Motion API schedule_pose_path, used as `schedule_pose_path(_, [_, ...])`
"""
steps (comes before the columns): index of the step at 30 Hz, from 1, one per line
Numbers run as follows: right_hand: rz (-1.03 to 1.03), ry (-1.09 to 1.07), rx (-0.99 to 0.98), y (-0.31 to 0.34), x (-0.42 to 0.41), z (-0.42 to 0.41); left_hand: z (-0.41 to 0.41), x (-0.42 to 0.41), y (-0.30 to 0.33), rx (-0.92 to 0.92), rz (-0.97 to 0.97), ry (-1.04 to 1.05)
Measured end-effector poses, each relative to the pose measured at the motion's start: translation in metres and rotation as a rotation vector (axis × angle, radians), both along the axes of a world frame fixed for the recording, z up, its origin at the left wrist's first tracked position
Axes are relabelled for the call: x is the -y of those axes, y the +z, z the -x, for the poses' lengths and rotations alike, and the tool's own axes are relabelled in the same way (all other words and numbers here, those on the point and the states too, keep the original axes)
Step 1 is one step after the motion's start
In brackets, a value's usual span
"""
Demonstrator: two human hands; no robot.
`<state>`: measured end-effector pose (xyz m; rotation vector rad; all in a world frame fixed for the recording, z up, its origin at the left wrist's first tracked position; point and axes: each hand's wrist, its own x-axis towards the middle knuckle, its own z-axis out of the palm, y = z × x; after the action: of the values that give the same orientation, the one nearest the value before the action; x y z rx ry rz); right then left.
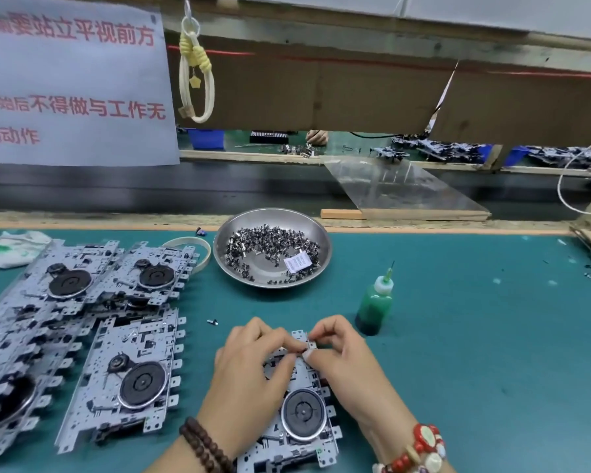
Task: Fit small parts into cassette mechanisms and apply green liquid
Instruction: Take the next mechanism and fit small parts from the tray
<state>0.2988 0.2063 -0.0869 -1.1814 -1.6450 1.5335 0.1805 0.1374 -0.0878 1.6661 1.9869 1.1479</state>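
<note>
Nearest the camera, a cassette mechanism (297, 414) lies flat on the green bench (475, 336), its dark round wheel toward the near end. Both hands meet over its far end. The left hand (249, 373) rests on the metal plate with curled fingers pinching at the spot where the two hands touch. The right hand (345, 356) has its fingers curled tight, pinching a small part (310, 346) against the mechanism's far edge. Bead bracelets sit on both wrists.

To the left lie more cassette mechanisms (79, 322), overlapping in a loose pile. Just beyond the right hand stands a bottle of green liquid (376, 302), upright, with its thin nozzle pointing up. A lone small piece (213, 322) lies on the bench between the pile and the hands.

Farther back, a round steel dish (321, 240) holds many small dark parts (270, 247) and a white packet (297, 262).
</note>
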Motion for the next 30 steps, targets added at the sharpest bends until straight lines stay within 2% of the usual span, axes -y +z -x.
schedule_pose_path(9, [-0.009,0.048,0.026,-0.001,0.0,-0.003,0.004,0.013,0.001,-0.311,0.005,-0.036])
schedule_pose_path(12, [-0.018,0.055,-0.011,0.003,0.006,-0.011,0.002,0.012,0.0,-0.262,-0.004,-0.011])
schedule_pose_path(13, [-0.061,0.004,-0.035,0.003,0.01,-0.016,0.003,0.013,-0.002,-0.218,-0.008,-0.007])
schedule_pose_path(15, [-0.236,-0.249,-0.073,0.004,0.014,-0.031,0.006,0.014,-0.003,-0.122,-0.033,0.011])
schedule_pose_path(17, [-0.396,-0.529,-0.055,0.005,0.011,-0.047,0.007,0.016,-0.005,-0.06,-0.026,0.046])
schedule_pose_path(18, [-0.43,-0.582,-0.026,0.004,0.006,-0.053,0.008,0.017,-0.006,-0.052,-0.014,0.053])
schedule_pose_path(22, [-0.353,-0.381,0.279,0.003,-0.029,-0.057,0.009,0.013,-0.009,-0.023,0.024,0.026])
schedule_pose_path(24, [-0.345,-0.247,0.356,0.002,-0.041,-0.051,0.011,0.009,-0.009,0.01,0.043,0.041])
schedule_pose_path(28, [-0.41,-0.156,0.226,-0.002,-0.041,-0.051,0.015,0.003,-0.008,0.078,0.05,0.071])
schedule_pose_path(30, [-0.363,-0.211,-0.023,0.002,-0.037,-0.051,0.015,0.0,-0.006,0.118,0.048,0.064])
